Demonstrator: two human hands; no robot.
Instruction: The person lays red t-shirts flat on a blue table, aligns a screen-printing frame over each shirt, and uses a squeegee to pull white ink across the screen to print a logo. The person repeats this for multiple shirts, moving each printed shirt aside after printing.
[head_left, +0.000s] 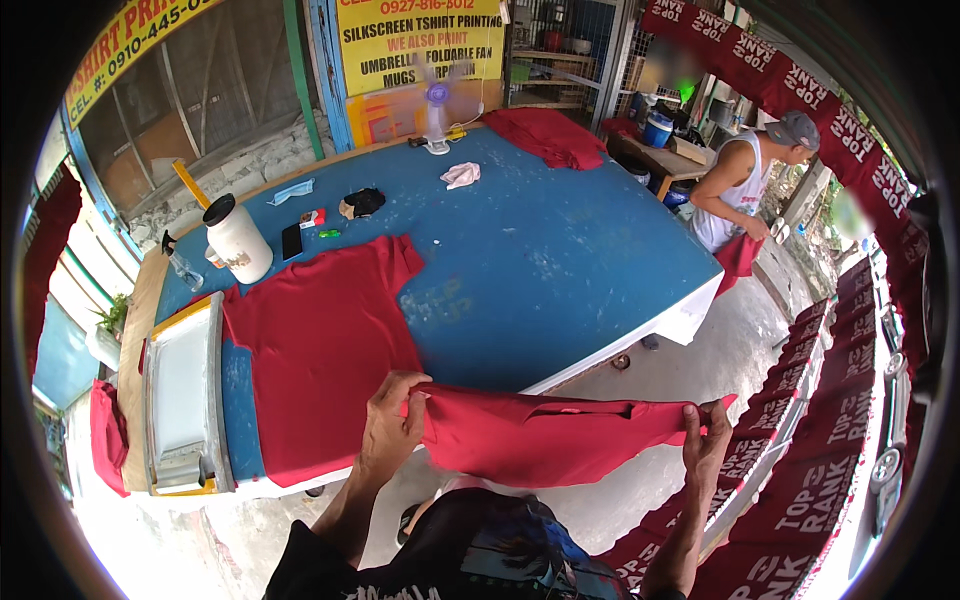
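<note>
Stretched between my two hands is a red T-shirt (540,435), hanging off the near edge of the blue table. My left hand (395,405) pinches its left end, close to the table's edge. Over the floor at the right, my right hand (706,435) grips the other end between thumb and fingers. A second red T-shirt (325,350) lies spread flat on the table, just left of my left hand. Beside that shirt, at the table's left end, rests a silkscreen frame (186,385) with a squeegee-like metal piece at its near end.
On the blue table (510,300) stand a white jug (237,240), a spray bottle (182,268) and a small fan (436,115). A phone (291,242) and cloths lie there too. Red fabric (545,137) is heaped at the back. A co-worker (745,175) holds red cloth at the right. Printed red shirts (800,480) hang nearby.
</note>
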